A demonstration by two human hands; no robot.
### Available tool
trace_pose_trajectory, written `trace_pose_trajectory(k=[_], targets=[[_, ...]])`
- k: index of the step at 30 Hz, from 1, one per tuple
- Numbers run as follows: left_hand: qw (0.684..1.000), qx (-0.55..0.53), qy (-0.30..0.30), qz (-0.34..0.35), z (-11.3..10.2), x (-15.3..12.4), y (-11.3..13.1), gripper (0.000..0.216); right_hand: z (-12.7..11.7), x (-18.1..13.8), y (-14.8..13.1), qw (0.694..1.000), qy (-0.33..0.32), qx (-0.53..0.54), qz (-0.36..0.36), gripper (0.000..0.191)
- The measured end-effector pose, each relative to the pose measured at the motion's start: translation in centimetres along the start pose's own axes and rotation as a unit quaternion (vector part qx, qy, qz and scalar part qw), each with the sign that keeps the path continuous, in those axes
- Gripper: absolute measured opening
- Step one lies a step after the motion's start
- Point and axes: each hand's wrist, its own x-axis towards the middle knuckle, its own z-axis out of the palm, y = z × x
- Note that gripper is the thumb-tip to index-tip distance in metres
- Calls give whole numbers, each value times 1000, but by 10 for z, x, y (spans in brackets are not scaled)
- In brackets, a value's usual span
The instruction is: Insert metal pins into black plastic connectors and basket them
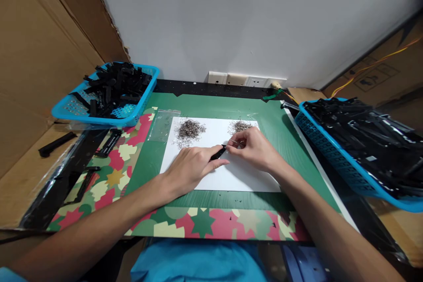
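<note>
My left hand point(194, 163) is closed round a small black plastic part point(218, 153) above a white sheet point(228, 179). The far end of that part points toward my right hand point(253, 146), whose thumb and index finger pinch together right at its tip. A thin, light-coloured sliver shows by the right fingertips, too small to name. Just behind the right hand lies a pile of small metal springs or clips point(240, 126). A second, larger pile of the same small metal pieces point(190, 130) sits on the sheet beyond my left hand.
A blue basket point(132, 121) of black plastic parts stands at the back left, another blue basket point(333, 158) at the right. Loose black parts point(109, 142) lie on the left. A clear plastic bag point(161, 125) touches the sheet. Wall sockets point(237, 79) line the back.
</note>
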Motion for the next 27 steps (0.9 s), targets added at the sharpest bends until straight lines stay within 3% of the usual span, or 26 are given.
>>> trace_pose_trajectory(k=[10, 27], targets=[[1000, 9, 2, 14, 0, 1, -2, 54, 2, 0, 3, 1000, 13, -12, -17, 15], [1000, -6, -8, -23, -4, 2, 3, 57, 9, -7, -1, 995, 51, -63, -58, 14]])
